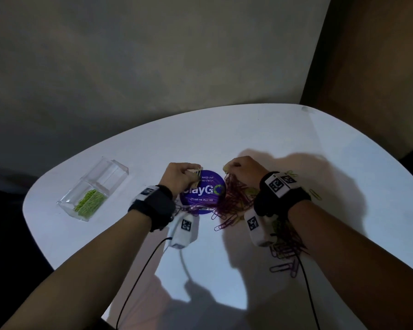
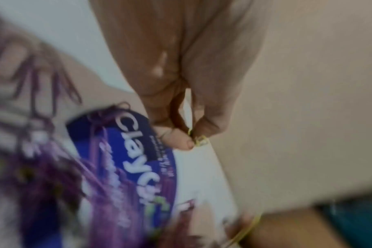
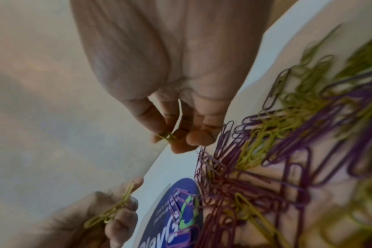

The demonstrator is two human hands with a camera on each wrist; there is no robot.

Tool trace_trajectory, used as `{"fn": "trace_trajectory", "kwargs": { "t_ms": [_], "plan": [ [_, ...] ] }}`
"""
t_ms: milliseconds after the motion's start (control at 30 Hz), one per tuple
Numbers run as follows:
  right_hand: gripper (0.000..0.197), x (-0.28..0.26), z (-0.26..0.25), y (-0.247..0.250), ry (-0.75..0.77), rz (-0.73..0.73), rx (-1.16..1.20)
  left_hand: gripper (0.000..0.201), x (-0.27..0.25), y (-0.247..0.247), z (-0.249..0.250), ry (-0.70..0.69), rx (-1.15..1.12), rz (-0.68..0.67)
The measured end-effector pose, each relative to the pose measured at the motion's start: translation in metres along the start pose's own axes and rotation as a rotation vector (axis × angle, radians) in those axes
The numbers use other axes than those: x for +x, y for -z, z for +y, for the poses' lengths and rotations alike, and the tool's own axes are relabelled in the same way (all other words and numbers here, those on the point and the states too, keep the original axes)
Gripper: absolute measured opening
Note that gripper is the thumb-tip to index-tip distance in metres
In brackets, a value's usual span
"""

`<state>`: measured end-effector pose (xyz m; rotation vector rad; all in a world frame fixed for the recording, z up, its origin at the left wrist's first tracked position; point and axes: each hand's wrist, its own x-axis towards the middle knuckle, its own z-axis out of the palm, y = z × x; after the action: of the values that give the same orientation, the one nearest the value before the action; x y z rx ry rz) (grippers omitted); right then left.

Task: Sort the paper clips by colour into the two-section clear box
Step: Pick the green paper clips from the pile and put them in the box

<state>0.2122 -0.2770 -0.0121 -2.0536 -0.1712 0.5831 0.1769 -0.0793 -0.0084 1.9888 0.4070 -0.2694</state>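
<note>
A heap of purple and yellow-green paper clips [image 1: 239,198] lies right of centre on the white table [image 1: 224,139]. My left hand [image 1: 196,173] pinches yellow-green clips [image 2: 200,140] above the heap's left edge; those clips [image 3: 110,213] also show in the right wrist view. My right hand [image 1: 229,169] pinches a yellow-green clip [image 3: 167,136] over the far side of the heap [image 3: 276,151]. The clear two-section box [image 1: 93,189] stands at the left. Its near section holds green clips [image 1: 90,202]; its far section looks empty.
A round purple sticker [image 1: 204,194] is fixed to the table under the hands. Loose clips [image 1: 286,260] trail toward the near right under my right forearm. Black cables [image 1: 138,277] run from both wrist cameras. A wall stands behind the table.
</note>
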Motion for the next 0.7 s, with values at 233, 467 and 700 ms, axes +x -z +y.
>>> {"fn": "trace_trajectory", "kwargs": {
  "t_ms": [233, 467, 700],
  "plan": [
    [0.031, -0.033, 0.018, 0.022, -0.144, 0.101, 0.593, 0.026, -0.016, -0.026, 0.008, 0.292, -1.027, -0.190],
    [0.028, -0.061, 0.035, 0.039, -0.196, 0.019, 0.810, 0.024, -0.035, -0.055, 0.007, 0.353, -0.946, -0.189],
    [0.048, -0.082, 0.048, 0.042, 0.016, 0.075, -0.229, 0.043, -0.050, -0.065, 0.010, 0.021, -0.139, -0.054]
  ]
}}
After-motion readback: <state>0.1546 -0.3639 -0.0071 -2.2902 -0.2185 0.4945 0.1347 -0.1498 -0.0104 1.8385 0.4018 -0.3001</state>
